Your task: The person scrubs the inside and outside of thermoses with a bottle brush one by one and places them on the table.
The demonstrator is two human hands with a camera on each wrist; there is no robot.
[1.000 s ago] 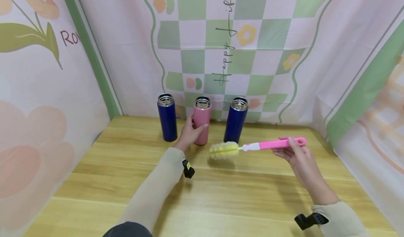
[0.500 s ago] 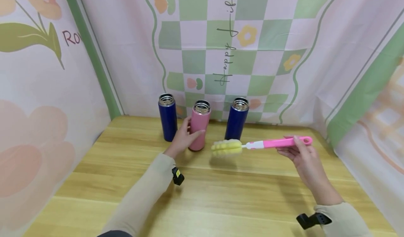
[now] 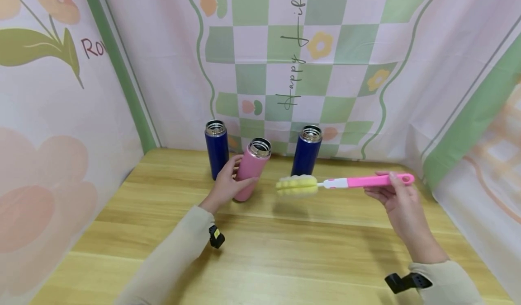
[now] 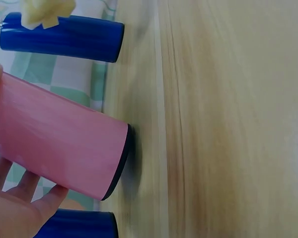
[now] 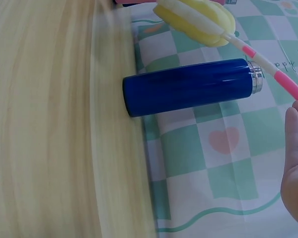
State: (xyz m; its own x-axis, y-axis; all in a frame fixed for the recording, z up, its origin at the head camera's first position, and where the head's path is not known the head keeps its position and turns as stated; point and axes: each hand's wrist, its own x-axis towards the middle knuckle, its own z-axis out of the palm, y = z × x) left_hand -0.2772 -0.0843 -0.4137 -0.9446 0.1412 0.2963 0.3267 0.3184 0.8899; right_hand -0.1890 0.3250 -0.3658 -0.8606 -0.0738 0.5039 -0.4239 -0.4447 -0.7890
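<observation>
My left hand (image 3: 226,183) grips a pink bottle (image 3: 252,167) with an uncapped metal neck. The bottle leans to the right, and in the left wrist view its dark base (image 4: 120,166) looks lifted off the wood. Out to the right, my right hand (image 3: 403,208) pinches the pink handle of a bottle brush (image 3: 362,181). The brush lies level in the air, its yellow sponge head (image 3: 299,185) pointing left toward the pink bottle but apart from it. In the right wrist view the sponge (image 5: 201,22) hangs beyond a blue bottle (image 5: 188,87).
Two open blue bottles stand upright at the table's back, a left one (image 3: 217,149) behind my left hand and a right one (image 3: 306,151) behind the sponge. A patterned curtain (image 3: 285,47) rises behind the wooden table (image 3: 277,260).
My left hand has drawn the pink bottle away from the back toward me and leftward, tilting its mouth to the right. My right hand and the brush have shifted slightly right.
</observation>
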